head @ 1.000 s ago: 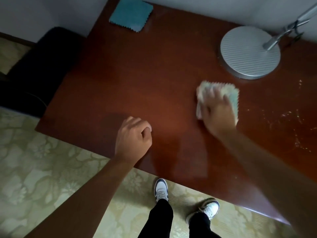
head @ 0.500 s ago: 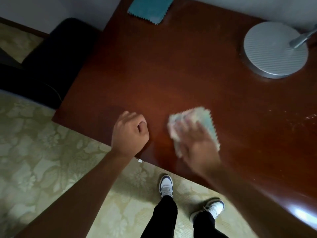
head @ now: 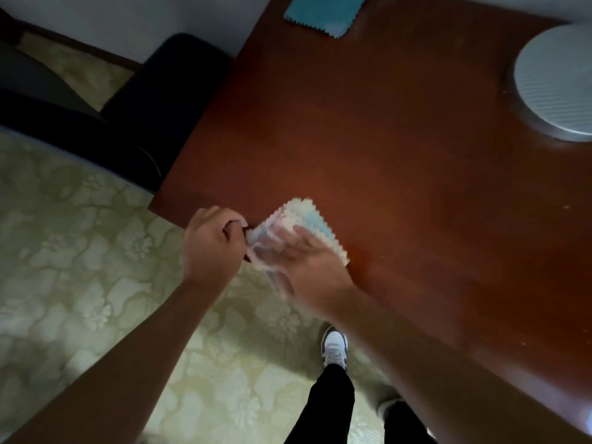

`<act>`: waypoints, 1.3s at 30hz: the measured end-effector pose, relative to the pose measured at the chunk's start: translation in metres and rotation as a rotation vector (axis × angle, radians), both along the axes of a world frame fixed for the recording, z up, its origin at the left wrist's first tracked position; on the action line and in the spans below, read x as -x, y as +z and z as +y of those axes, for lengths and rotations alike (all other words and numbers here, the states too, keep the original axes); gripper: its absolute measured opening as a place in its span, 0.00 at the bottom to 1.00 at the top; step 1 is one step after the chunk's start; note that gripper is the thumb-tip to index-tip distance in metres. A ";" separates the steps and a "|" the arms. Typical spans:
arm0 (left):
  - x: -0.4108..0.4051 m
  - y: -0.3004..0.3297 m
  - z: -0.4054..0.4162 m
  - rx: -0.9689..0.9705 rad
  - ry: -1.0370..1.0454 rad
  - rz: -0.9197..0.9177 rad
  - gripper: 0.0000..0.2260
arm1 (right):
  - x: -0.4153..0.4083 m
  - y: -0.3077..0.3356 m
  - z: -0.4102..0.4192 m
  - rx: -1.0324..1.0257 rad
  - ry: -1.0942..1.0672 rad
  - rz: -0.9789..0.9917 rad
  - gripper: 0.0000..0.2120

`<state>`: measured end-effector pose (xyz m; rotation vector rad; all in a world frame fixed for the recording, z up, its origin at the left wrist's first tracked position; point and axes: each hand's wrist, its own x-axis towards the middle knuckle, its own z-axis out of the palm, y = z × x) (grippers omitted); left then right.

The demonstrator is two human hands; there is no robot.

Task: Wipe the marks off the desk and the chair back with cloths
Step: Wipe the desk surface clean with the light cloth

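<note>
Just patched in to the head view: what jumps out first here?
The right hand presses a pale cloth flat on the dark red desk near its front left corner, with the left hand curled at the desk edge beside it. A teal cloth lies at the far edge, a round grey lamp base far right.

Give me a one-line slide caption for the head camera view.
Right hand presses a pale cloth on the wooden desk near its front edge, beside the left hand.

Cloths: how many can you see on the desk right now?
2. A pale cloth lies under the right hand at the desk's near edge, beside the left hand. A teal cloth lies at the far edge, cut off by the frame. More may be out of view.
</note>
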<state>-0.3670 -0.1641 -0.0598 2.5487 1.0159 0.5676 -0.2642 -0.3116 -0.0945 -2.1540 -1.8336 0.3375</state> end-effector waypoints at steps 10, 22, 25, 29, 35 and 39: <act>-0.098 0.008 -0.066 0.217 -0.173 0.022 0.11 | -0.026 0.009 -0.082 0.007 -0.510 0.031 0.23; -0.175 0.006 -0.093 0.230 -0.331 0.043 0.12 | -0.234 0.019 -0.059 0.224 -0.785 -0.049 0.24; -0.174 -0.001 -0.088 0.234 -0.304 0.063 0.12 | -0.154 0.018 -0.078 0.096 -0.643 -0.025 0.23; -0.180 -0.002 -0.091 0.227 -0.338 0.075 0.12 | -0.145 0.013 -0.112 0.077 -0.555 -0.012 0.20; -0.190 0.001 -0.115 0.228 -0.429 0.070 0.12 | -0.222 0.015 -0.087 0.183 -0.818 0.006 0.23; -0.200 -0.004 -0.150 0.218 -0.473 0.075 0.11 | -0.182 0.010 -0.133 0.069 -0.828 0.012 0.22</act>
